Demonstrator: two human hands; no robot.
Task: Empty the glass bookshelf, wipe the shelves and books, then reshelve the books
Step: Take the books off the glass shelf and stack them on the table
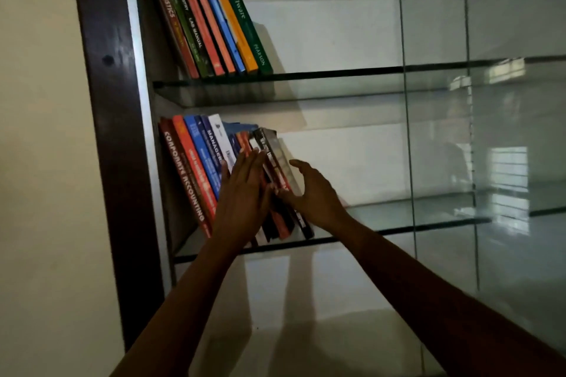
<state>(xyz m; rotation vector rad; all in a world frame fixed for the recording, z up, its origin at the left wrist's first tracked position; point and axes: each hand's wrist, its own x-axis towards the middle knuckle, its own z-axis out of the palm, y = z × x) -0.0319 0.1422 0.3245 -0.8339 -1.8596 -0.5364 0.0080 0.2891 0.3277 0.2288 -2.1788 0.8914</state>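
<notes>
Closing up the row of books (pixel 196 162) on the shelf (pixel 398 228), the row packed against the frame (pixel 113 131).
This looks like reshelving, though it could equally be gathering a stack to lift out. The left hand (pixel 245 193) lies flat, fingers straight and together, pressing the spines partway along from the frame. The right hand (pixel 312 193) has a half-closed grip, with its fingers curled onto the spine of the dark book (pixel 272 147) at the end farthest from the frame and its thumb spread beside the cover. The next move likely calls for pushing that leaning end toward the frame until the row stands firm.
</notes>
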